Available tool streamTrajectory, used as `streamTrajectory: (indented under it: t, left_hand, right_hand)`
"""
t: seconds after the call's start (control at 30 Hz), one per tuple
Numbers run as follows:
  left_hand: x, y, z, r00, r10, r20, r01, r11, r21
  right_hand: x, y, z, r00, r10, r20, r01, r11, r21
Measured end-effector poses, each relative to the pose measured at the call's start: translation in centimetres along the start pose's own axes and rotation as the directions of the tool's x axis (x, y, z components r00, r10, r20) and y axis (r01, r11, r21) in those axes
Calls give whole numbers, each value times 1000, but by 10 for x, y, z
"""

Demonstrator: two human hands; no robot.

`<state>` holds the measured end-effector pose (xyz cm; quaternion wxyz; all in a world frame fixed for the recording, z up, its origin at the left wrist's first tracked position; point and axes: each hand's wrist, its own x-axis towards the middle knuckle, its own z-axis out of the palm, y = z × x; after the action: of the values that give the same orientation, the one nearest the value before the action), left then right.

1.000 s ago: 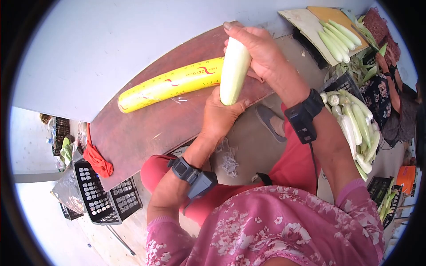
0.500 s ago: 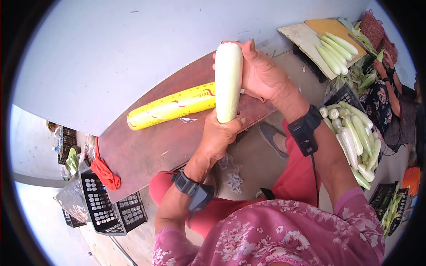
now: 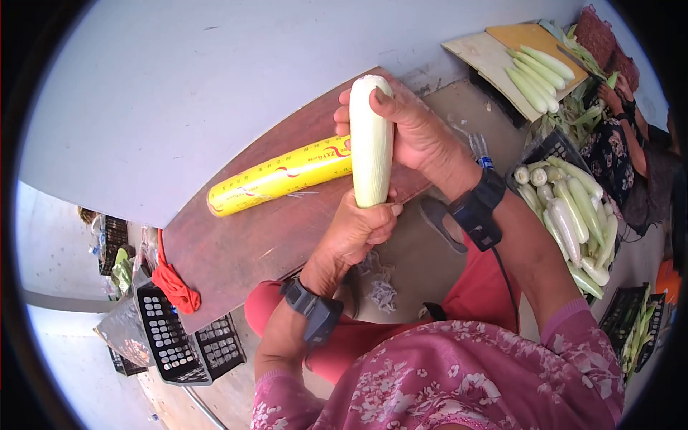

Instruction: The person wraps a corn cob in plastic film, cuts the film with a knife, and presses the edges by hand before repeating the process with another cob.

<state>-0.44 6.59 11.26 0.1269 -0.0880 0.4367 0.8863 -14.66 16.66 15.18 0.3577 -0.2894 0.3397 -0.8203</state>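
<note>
A pale green-white ear of corn (image 3: 372, 154) in its smooth inner husk stands nearly upright above the tabletop. My left hand (image 3: 356, 231) is closed round its lower end. Near the top, my right hand (image 3: 419, 136) wraps the ear, its thumb across the front and fingertips showing on the far side. Just behind the ear lies a yellow printed roll of film (image 3: 279, 174), its right end hidden by the corn and my hand. Both wrists carry dark strapped devices.
The reddish-brown table (image 3: 236, 251) carries a red cloth (image 3: 175, 288) at its left edge. A black crate (image 3: 166, 333) stands at lower left. On the right are a crate of corn ears (image 3: 573, 208), a board with several ears (image 3: 494, 68), and another person (image 3: 631, 165).
My right thumb has come down across the front of the ear, and its fingers now wrap it. My left fingers have closed more around the lower end. The view has shifted slightly.
</note>
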Motion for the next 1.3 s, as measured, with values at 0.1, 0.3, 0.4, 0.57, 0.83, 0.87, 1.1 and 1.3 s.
streamTrajectory:
  t: [0.1, 0.3, 0.4, 0.57, 0.83, 0.87, 1.1, 1.3]
  left_hand:
    - [3, -3, 3, 997, 21, -69, -14, 996, 90]
    - [18, -19, 3, 892, 401, -208, -221, 790, 572]
    - [25, -26, -2, 796, 577, -183, -281, 620, 733]
    - [27, -27, 2, 690, 698, -191, -293, 511, 808]
    - [28, -40, -16, 645, 751, -137, -156, 306, 939]
    - [28, -44, -23, 678, 723, -132, -113, 280, 953]
    - [27, -35, -54, 869, 359, -340, -37, 733, 679]
    - [30, 4, -37, 917, 294, -269, -248, 949, 193]
  right_hand:
    - [-1, 0, 5, 996, -28, -89, 22, 998, -62]
    - [4, 2, 4, 988, -50, -147, 35, 994, -108]
    - [5, 1, 5, 986, -61, -153, 42, 992, -123]
    - [7, 1, 7, 978, -95, -186, 65, 984, -163]
    - [14, -1, -4, 928, -203, -313, 156, 973, -169]
    - [14, -8, -7, 909, -233, -345, 189, 969, -157]
    - [12, -37, -23, 888, -265, -375, 291, 957, 13]
    - [7, -20, -17, 915, -119, -386, 111, 993, -42]
